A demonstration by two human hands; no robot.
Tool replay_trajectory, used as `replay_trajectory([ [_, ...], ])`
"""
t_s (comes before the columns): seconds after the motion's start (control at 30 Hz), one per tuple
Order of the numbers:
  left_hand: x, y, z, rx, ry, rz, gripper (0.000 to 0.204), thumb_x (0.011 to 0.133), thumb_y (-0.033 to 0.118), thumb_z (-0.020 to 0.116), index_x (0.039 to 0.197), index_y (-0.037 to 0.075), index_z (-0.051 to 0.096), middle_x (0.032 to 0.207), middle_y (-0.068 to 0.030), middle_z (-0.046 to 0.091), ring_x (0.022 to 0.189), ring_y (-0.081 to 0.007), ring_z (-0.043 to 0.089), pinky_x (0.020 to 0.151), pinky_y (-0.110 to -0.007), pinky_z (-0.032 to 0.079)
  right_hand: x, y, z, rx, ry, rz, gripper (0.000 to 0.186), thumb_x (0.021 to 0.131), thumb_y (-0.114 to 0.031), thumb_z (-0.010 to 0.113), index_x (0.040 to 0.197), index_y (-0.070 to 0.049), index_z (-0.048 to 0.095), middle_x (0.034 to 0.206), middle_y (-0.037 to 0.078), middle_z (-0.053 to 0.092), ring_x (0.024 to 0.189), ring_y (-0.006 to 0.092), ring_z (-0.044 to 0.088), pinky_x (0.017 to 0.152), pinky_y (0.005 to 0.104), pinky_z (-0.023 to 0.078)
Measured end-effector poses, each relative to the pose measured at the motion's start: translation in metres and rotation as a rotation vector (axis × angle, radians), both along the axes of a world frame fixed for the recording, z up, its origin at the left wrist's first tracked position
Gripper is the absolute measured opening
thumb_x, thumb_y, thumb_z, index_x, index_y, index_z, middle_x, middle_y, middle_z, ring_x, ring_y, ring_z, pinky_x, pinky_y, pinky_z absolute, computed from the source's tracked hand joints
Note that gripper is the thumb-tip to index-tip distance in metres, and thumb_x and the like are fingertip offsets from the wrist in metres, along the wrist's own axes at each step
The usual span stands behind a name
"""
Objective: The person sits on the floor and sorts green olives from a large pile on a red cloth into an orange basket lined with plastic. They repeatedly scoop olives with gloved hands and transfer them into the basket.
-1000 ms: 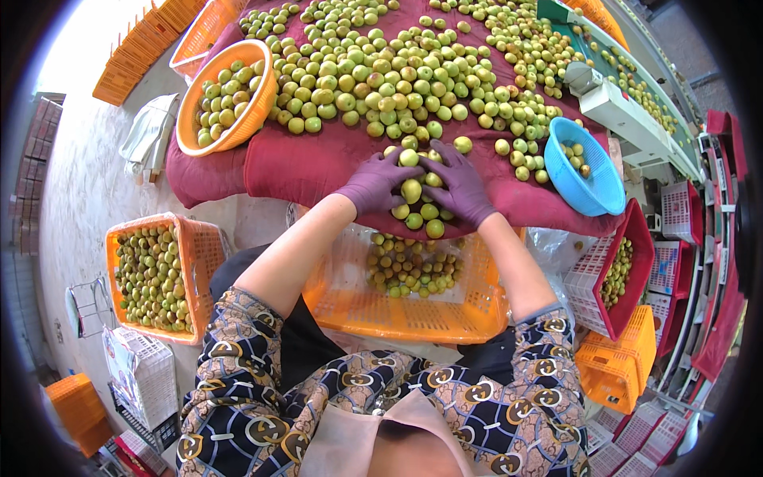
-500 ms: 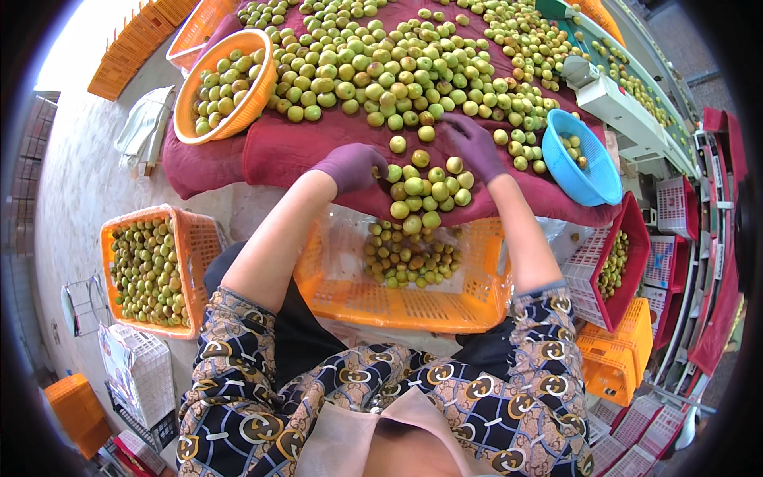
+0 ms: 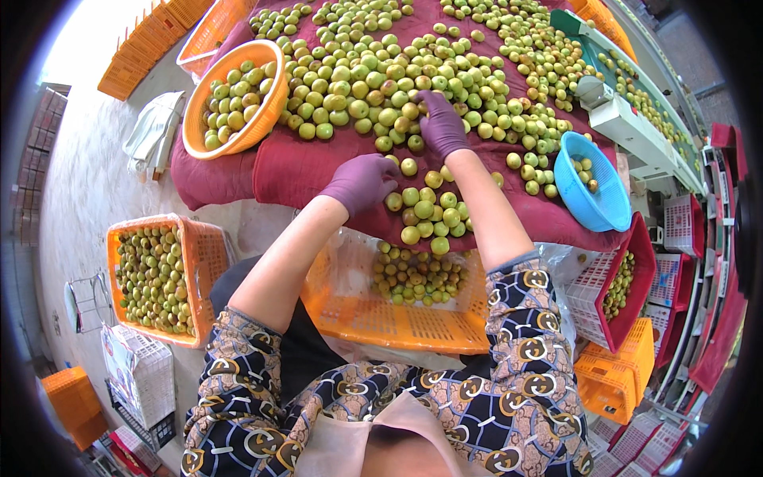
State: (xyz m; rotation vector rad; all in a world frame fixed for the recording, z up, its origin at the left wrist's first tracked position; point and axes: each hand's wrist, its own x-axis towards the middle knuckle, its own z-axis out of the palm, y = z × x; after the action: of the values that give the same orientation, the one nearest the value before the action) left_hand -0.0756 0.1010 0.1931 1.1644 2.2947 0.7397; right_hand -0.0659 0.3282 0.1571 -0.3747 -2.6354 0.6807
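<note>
A large heap of small round green fruits (image 3: 362, 83), blushed brown, looks like jujubes and lies on a dark red cloth (image 3: 294, 171). My right hand (image 3: 442, 129), in a purple glove, reaches over the heap's near edge, with fingers bent and apart against the fruits. My left hand (image 3: 362, 184), gloved alike, hovers closer to me with fingers curled in; whatever they hold is hidden. Just right of it, a loose cluster of fruits (image 3: 429, 211) sits at the cloth's front edge. Below stands an orange crate (image 3: 389, 324), lined with clear plastic and partly filled with fruits (image 3: 417, 277).
An orange basket (image 3: 274, 111) of fruits stands at left, and a blue basket (image 3: 584, 195) with several fruits at right. A full orange crate (image 3: 208, 270) is on the floor to my left. A red-and-white crate (image 3: 588, 290) sits right, near a sorting machine (image 3: 636, 131).
My right hand has moved up and left from the cloth's bare strip onto the heap. My left hand has shifted slightly away from the front cluster. The whole view has tilted a little.
</note>
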Motion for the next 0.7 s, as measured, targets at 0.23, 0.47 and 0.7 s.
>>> replay_trajectory([
  [0.23, -0.001, 0.002, 0.006, -0.095, 0.113, 0.099, 0.030, 0.085, 0.029, 0.072, 0.111, 0.013, 0.072, 0.106, -0.0102, 0.070, 0.099, -0.0324, 0.068, 0.086, -0.042, 0.055, 0.011, 0.015, -0.007, -0.738, -0.183, 0.049, 0.029, 0.083, -0.023, 0.073, 0.109, -0.011, 0.068, 0.087, 0.011, 0.069, 0.072, 0.0196, 0.068, 0.066, 0.0324, 0.055],
  [0.47, -0.002, 0.002, 0.007, -0.053, 0.203, 0.158, 0.035, 0.083, 0.028, 0.074, 0.113, 0.011, 0.071, 0.110, -0.0097, 0.068, 0.100, -0.0307, 0.068, 0.087, -0.042, 0.055, -0.059, 0.036, 0.030, 0.129, -0.175, -0.049, 0.021, 0.092, -0.022, 0.057, 0.108, -0.022, 0.071, 0.116, 0.015, 0.067, 0.103, 0.0365, 0.068, 0.089, 0.0443, 0.055],
  [0.7, -0.065, 0.015, -0.001, 0.191, 0.348, 0.259, 0.043, 0.086, 0.014, 0.066, 0.128, 0.011, 0.059, 0.124, -0.0133, 0.062, 0.111, -0.0355, 0.063, 0.095, -0.045, 0.052, -0.060, 0.034, 0.035, 0.564, -0.594, 0.133, 0.021, 0.083, -0.020, 0.067, 0.104, -0.020, 0.071, 0.103, 0.013, 0.072, 0.100, 0.0310, 0.070, 0.081, 0.0448, 0.056],
])
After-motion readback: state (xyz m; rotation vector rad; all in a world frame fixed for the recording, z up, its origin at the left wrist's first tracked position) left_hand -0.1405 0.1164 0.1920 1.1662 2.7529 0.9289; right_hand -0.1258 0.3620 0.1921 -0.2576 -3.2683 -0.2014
